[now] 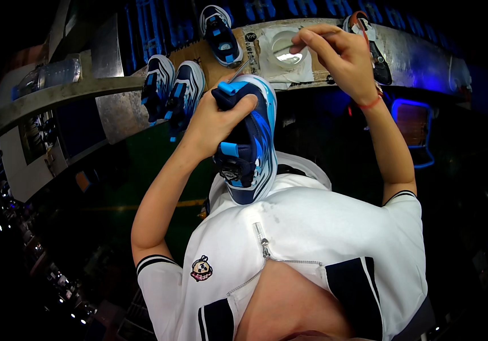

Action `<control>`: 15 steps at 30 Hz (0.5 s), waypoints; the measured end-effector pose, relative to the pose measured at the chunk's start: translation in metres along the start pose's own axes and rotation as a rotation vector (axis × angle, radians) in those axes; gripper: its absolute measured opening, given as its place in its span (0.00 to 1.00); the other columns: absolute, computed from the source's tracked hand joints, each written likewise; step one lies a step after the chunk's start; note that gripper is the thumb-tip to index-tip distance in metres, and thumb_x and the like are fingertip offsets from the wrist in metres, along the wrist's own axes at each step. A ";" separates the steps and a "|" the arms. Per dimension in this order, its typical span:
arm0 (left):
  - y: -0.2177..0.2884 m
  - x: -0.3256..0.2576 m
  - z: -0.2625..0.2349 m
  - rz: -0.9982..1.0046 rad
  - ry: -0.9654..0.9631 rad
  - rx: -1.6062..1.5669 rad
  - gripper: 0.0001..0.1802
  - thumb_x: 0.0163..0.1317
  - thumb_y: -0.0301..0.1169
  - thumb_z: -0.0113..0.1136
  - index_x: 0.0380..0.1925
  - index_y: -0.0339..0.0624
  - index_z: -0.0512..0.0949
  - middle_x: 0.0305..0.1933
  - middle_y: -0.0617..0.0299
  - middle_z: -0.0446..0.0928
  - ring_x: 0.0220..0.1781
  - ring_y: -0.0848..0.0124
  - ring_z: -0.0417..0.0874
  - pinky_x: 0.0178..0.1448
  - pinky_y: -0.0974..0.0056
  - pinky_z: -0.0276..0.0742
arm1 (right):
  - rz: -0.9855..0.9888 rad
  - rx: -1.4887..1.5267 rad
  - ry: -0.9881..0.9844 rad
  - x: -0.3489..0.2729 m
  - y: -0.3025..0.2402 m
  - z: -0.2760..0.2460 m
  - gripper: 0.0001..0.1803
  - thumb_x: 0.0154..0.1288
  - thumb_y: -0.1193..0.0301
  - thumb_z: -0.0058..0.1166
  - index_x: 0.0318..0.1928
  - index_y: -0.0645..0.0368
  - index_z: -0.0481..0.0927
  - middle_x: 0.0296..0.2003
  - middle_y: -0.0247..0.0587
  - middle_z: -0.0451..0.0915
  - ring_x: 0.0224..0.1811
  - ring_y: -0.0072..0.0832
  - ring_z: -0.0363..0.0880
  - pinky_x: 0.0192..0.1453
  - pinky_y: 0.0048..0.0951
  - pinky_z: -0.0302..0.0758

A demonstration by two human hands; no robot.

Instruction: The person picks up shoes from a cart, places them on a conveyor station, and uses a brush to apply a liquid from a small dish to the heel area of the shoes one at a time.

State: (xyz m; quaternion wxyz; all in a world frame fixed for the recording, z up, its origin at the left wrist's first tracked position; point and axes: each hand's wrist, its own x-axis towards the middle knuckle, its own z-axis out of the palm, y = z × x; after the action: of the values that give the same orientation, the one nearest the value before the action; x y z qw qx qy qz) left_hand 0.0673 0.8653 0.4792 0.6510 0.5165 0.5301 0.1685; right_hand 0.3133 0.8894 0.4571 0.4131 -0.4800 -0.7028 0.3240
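The left arm reached up from the lower left, elbow bent outward, and the left hand (212,125) gripped a shoe (264,136) by its heel end, thumb pressed over the collar and the other fingers mostly hidden behind. The right arm rose on the opposite side, a thin red band (372,104) at its wrist, bent so that the right hand (346,55) hung above the worktop (426,68). Its thumb and fingertips pinched a slim tool (300,47) over a clear round cup (278,46) holding something whitish.

The gripped shoe was held just in front of the worktop's near edge, heel toward that edge and toe pointing back at the person's white shirt (306,219). It was navy, with bright blue pull loops at heel and tongue, paler blue streaks along the side and a white sole facing right.

Two similar shoes (173,91) stood side by side at the near edge, toward the worktop's left end; a third shoe (219,40) lay farther back on brown cardboard (191,55), near the far edge.
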 end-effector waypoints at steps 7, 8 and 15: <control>-0.001 -0.004 -0.004 -0.014 0.080 -0.026 0.22 0.58 0.39 0.60 0.45 0.33 0.75 0.36 0.61 0.79 0.38 0.75 0.78 0.47 0.69 0.74 | 0.215 -0.314 -0.047 -0.001 0.159 0.072 0.13 0.64 0.66 0.50 0.35 0.61 0.84 0.27 0.43 0.83 0.30 0.40 0.82 0.38 0.36 0.77; -0.001 -0.004 -0.006 -0.020 0.069 -0.025 0.21 0.58 0.39 0.60 0.45 0.33 0.76 0.36 0.62 0.79 0.37 0.75 0.78 0.47 0.69 0.73 | 0.223 -0.290 -0.020 -0.002 0.170 0.076 0.12 0.63 0.66 0.50 0.35 0.60 0.84 0.26 0.44 0.83 0.29 0.42 0.81 0.37 0.39 0.77; -0.002 -0.004 -0.008 -0.018 0.062 -0.033 0.20 0.59 0.40 0.60 0.41 0.33 0.77 0.34 0.63 0.79 0.36 0.75 0.78 0.46 0.69 0.73 | 0.233 -0.346 -0.055 -0.001 0.183 0.083 0.12 0.63 0.66 0.50 0.35 0.60 0.84 0.26 0.46 0.82 0.30 0.43 0.81 0.38 0.40 0.77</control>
State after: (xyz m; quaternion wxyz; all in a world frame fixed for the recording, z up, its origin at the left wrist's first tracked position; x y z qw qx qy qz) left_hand 0.0583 0.8653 0.4800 0.6442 0.4953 0.5519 0.1875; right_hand 0.3143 0.9436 0.2638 0.2647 -0.6130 -0.6987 0.2570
